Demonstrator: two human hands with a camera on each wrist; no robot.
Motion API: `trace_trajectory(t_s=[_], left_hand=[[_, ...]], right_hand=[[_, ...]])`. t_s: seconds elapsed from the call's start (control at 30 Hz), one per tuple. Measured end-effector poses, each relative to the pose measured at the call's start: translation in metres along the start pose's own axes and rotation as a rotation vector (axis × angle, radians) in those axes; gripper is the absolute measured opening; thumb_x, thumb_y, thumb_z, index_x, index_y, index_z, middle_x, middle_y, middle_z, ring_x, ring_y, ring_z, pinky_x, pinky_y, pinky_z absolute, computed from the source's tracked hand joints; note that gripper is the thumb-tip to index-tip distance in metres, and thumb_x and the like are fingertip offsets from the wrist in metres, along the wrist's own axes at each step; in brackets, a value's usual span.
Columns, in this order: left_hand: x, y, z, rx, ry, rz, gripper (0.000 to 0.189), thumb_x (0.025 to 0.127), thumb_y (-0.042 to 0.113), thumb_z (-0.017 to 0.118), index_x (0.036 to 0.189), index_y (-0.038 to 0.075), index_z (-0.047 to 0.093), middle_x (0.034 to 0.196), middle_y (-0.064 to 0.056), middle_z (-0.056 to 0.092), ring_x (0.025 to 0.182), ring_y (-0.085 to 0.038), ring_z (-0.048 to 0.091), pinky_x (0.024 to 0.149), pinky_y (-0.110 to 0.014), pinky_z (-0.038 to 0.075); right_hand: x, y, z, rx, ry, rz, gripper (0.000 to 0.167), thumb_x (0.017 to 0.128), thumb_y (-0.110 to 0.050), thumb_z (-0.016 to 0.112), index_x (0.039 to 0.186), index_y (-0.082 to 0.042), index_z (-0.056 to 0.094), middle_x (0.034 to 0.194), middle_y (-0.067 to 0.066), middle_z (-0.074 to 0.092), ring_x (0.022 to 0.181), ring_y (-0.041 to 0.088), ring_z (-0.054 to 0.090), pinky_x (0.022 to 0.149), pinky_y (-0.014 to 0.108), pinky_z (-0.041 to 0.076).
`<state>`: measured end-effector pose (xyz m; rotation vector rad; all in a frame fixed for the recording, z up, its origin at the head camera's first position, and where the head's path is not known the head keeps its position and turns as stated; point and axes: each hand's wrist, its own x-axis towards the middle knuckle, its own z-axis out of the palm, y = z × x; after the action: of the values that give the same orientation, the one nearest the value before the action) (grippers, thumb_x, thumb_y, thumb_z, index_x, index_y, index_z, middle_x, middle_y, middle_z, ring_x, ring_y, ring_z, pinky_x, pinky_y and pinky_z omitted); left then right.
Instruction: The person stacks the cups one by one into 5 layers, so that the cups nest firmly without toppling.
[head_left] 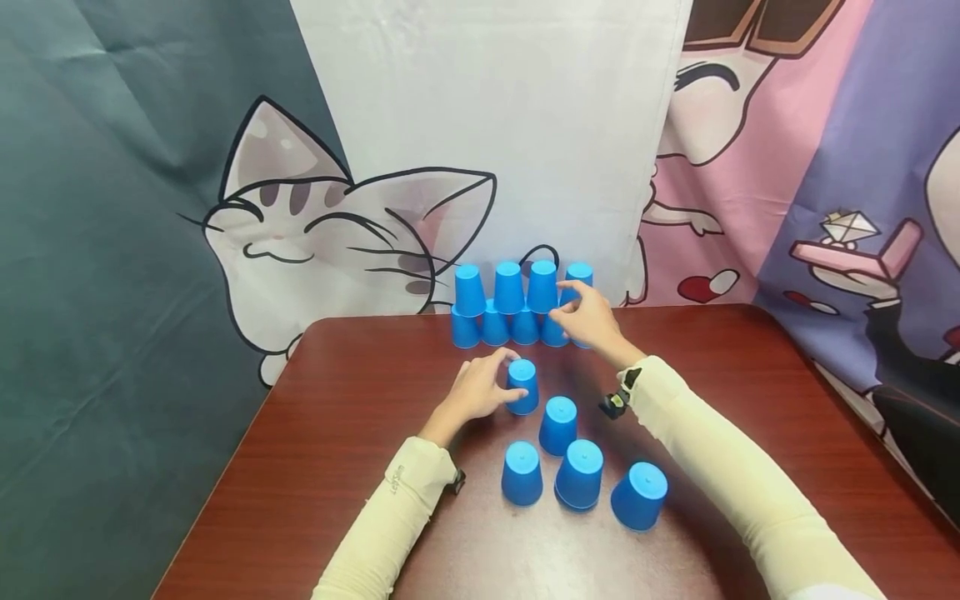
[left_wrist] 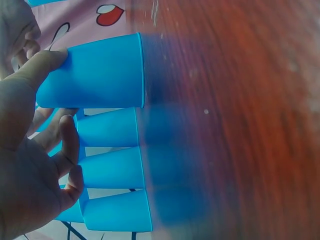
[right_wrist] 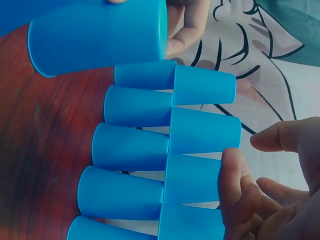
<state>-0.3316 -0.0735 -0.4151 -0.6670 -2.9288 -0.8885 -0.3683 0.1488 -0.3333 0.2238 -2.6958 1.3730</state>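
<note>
Four blue cups [head_left: 579, 477] stood upside down on the tabletop [head_left: 322, 450], low in the middle, maybe because their wide ends wobble less. At the centre, the left hand [head_left: 478, 387] pinched another cup [head_left: 527, 382]. Farther up, the right hand [head_left: 591, 318], its grip wide and holding nothing, was by two stacked rows of cups [head_left: 508, 288]. Their insides were hidden.

A blue cup [left_wrist: 100, 74] is held by the left grip [left_wrist: 31, 162]; behind it, stacked cups [left_wrist: 114, 168] are seen on the table [left_wrist: 245, 125].
</note>
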Motion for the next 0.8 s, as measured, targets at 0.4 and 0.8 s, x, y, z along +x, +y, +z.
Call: trace_trajectory(t_s=[0.4,0.8], left_hand=[[-0.001,0.001,0.0,0.04,0.005,-0.008,0.059,0.084,0.05,0.076,0.131,0.022,0.053,0.119,0.001,0.068,0.109,-0.019,0.059,0.092,-0.045,0.042],[-0.004,0.001,-0.001,0.037,0.016,-0.006,0.059,0.083,0.051,0.076,0.13,0.022,0.053,0.12,0.002,0.068,0.109,-0.019,0.06,0.092,-0.045,0.042]], right_hand=[[-0.027,0.018,-0.003,0.036,-0.156,-0.056,0.052,0.094,-0.021,0.068,0.142,-0.01,0.05,0.098,0.014,0.071,0.078,0.034,0.07,0.071,0.042,0.059],[-0.055,0.038,-0.005,0.105,-0.284,-0.125,0.042,0.092,-0.014,0.069,0.131,-0.003,0.058,0.096,0.012,0.073,0.077,0.025,0.071,0.074,0.049,0.059]])
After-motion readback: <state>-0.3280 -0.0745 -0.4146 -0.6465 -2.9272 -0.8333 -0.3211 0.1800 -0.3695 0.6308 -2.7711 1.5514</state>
